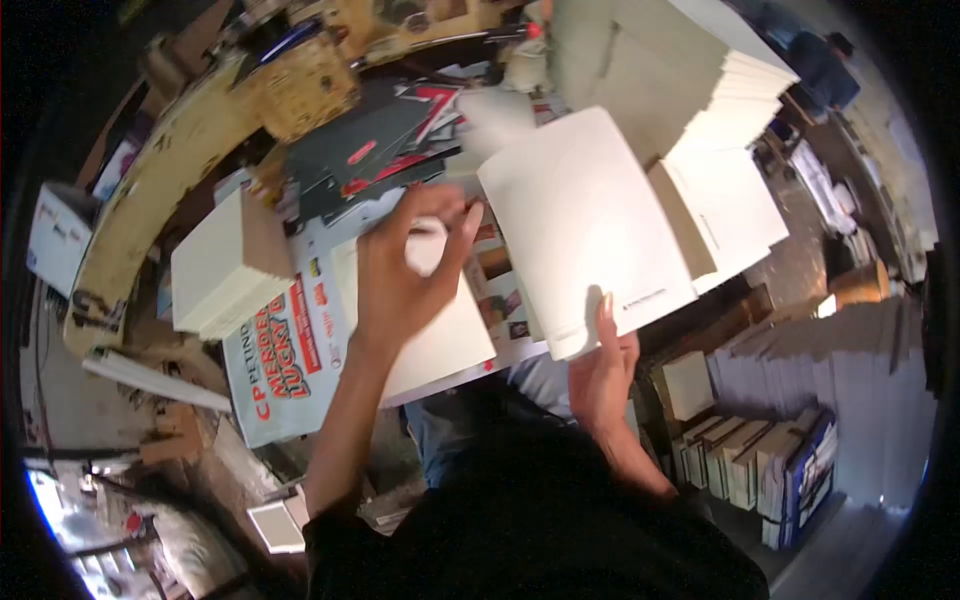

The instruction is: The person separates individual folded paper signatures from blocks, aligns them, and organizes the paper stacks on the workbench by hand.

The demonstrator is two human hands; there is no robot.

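In my right hand (603, 375) is a cream-coloured stack of pages (590, 215), like a book block, with a small line of print near its lower edge. The thumb presses on top and the fingers are underneath. My left hand (405, 275) is raised over another cream sheet or page stack (435, 340). Its thumb and fingers curl together into a ring, slightly blurred, and I cannot make out anything between them. Beneath both lies a printed banner (245, 385) with red lettering, and a strip of coloured pictures (500, 285) shows between the stacks.
A thick cream page block (230, 260) stands on the left. Tall paper stacks (690, 70) rise at the back right, with another pile (735, 215) beside my right hand. Dark and red cover scraps (360, 140) lie at the back. Bundled books (755, 455) stand lower right.
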